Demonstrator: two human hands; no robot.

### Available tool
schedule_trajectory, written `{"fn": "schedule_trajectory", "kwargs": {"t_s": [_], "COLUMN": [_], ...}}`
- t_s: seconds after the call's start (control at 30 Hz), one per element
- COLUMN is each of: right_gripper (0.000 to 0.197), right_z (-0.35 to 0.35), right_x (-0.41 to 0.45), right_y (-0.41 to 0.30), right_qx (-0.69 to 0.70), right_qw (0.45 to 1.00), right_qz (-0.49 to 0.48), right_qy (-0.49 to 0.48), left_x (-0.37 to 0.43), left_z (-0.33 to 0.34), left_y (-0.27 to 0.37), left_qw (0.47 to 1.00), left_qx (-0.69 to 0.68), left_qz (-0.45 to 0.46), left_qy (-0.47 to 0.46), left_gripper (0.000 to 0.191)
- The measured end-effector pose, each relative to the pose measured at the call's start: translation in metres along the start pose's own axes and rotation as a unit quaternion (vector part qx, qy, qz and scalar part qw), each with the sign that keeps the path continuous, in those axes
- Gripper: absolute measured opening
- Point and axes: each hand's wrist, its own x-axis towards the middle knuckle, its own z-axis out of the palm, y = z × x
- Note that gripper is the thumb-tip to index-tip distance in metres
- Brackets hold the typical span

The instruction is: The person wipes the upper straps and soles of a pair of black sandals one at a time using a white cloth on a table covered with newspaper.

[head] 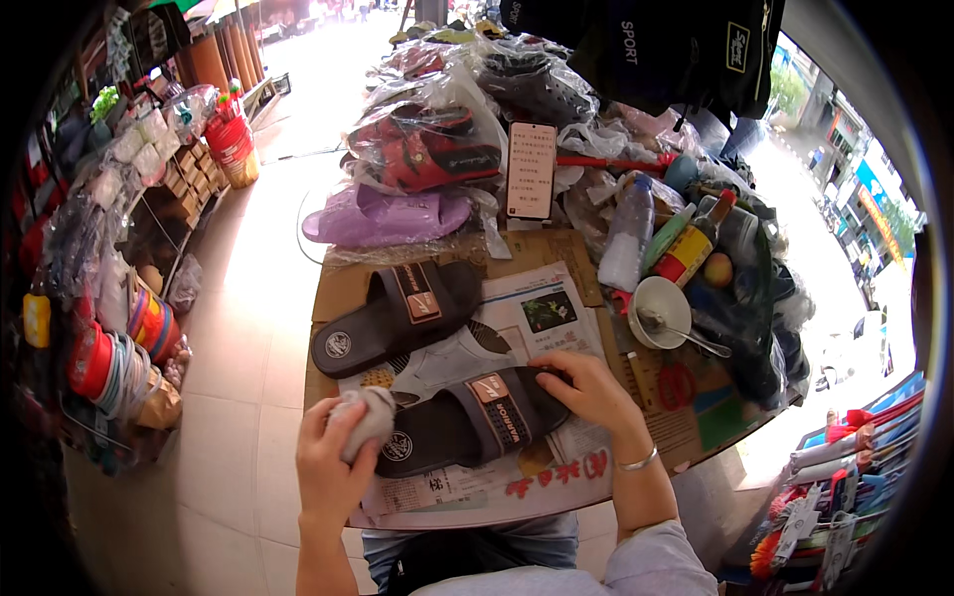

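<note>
A pair of dark slide sandals lies on newspaper [417,495] spread over cardboard. My right hand [592,387] grips the toe end of the nearer slide sandal [440,428], thumb on top. Bunched in my left hand [332,454] is a pale grey cloth [370,425], held by the heel of that sandal. The farther slide sandal [395,316] rests just beyond, its heel pointing left and untouched by either hand. Both sandals have a broad strap with a copper-coloured patch and a round white emblem at the heel.
Behind lie a purple slide [387,216] and plastic-wrapped shoes [425,149]. A phone [531,171] stands propped upright. At right are a white bowl [659,313] with a spoon, a plastic bottle [627,231], a glass bottle [693,242] and red-handled scissors [676,385]. Black bags [656,52] hang overhead.
</note>
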Motion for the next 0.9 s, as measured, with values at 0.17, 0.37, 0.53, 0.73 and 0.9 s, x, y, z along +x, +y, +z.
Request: {"fn": "schedule_trajectory", "kwargs": {"t_s": [0.17, 0.37, 0.53, 0.73, 0.9], "right_gripper": [0.024, 0.024, 0.024, 0.023, 0.024], "right_z": [0.002, 0.002, 0.001, 0.001, 0.002], "right_x": [0.0, 0.001, -0.001, 0.001, 0.0], "right_y": [0.003, 0.004, 0.001, 0.001, 0.002], "right_qx": [-0.007, 0.011, 0.002, 0.008, 0.019], "right_qw": [1.0, 1.0, 1.0, 1.0, 1.0], "right_qz": [-0.002, 0.015, 0.004, 0.009, 0.013], "right_qy": [-0.001, -0.009, -0.002, -0.007, -0.008], "left_x": [0.003, -0.004, 0.002, 0.005, -0.001], "left_z": [0.012, 0.018, -0.012, 0.03, 0.008], "left_y": [0.03, 0.016, -0.006, 0.034, 0.008], "left_qw": [0.997, 0.994, 0.997, 0.989, 0.996], "left_qx": [-0.061, -0.07, -0.05, -0.106, -0.05], "left_qz": [0.038, 0.038, -0.036, 0.071, 0.028], "left_qy": [-0.003, -0.081, 0.048, -0.073, -0.066], "left_gripper": [0.046, 0.048, 0.046, 0.045, 0.046]}}
